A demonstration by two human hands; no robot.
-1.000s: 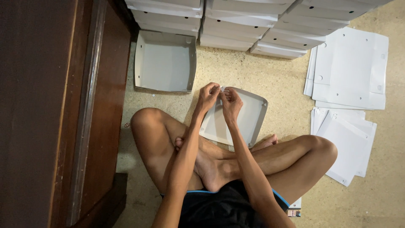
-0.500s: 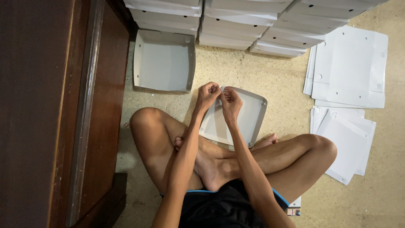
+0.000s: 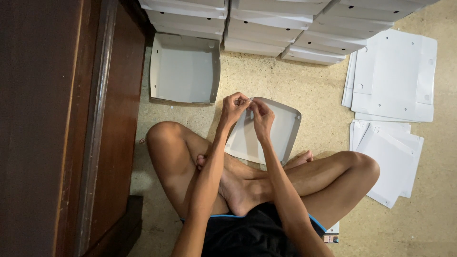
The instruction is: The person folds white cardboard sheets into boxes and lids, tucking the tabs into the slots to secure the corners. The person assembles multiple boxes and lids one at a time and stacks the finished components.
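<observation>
I sit cross-legged on the floor. A white cardboard box piece (image 3: 278, 135) with upturned edges lies in front of my legs. My left hand (image 3: 234, 107) and my right hand (image 3: 261, 115) meet at its far left corner, each pinching the cardboard edge there, fingertips nearly touching. What the fingertips press is too small to make out.
An open, folded white box (image 3: 185, 69) sits on the floor further away. Stacks of closed white boxes (image 3: 281, 26) line the far side. Flat white cardboard sheets lie at the right (image 3: 395, 76) and near my right knee (image 3: 388, 157). Dark wooden furniture (image 3: 62, 128) fills the left.
Both hands stay at the same corner of the box piece; only the fingers shift slightly.
</observation>
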